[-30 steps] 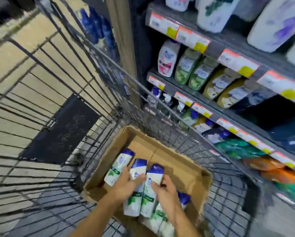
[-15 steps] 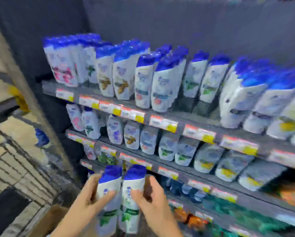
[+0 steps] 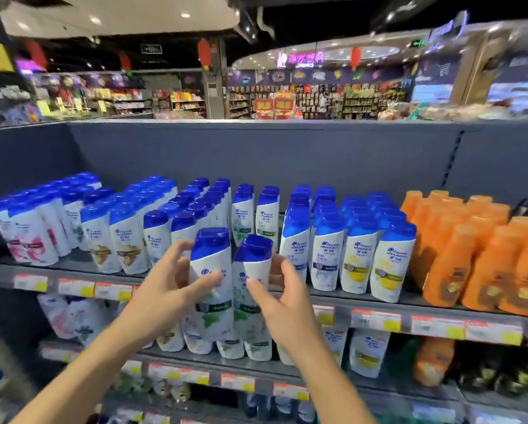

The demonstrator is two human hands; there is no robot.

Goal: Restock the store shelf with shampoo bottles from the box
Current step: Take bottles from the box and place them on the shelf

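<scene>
Raised since a half-second ago: both hands and their two bottles, from level with the lower shelves to level with the top shelf point(image 3: 256, 296); a second ago they were down in the box, which is now out of view.

Item 1, left hand point(image 3: 167, 296): fingers curled round the left bottle point(image 3: 212, 276), thumb across its front label. White body, blue cap, green mint label at the foot. Held upright, just in front of the top shelf's front edge.

Item 2, right hand point(image 3: 287, 304): fingers closed on the right bottle point(image 3: 252, 270), same make, tilted slightly left at the cap. It touches the left bottle along one side.

Item 3, green-label row point(image 3: 255, 215): two columns standing at the back of the top shelf, directly behind the held pair, with bare shelf in front of them. Judged to be the slot for this pair.

Item 4, neighbours on the top shelf: blue-capped rows point(image 3: 128, 237) left of the gap and yellow-label rows point(image 3: 357, 255) right of it, full to the front edge; orange bottles point(image 3: 470, 255) at the far right.

Status: two bottles lifted, not yet set down. Gap looks able to take several more pairs, so further trips to the box are likely. How many bottles are left in the box cannot be told.
</scene>
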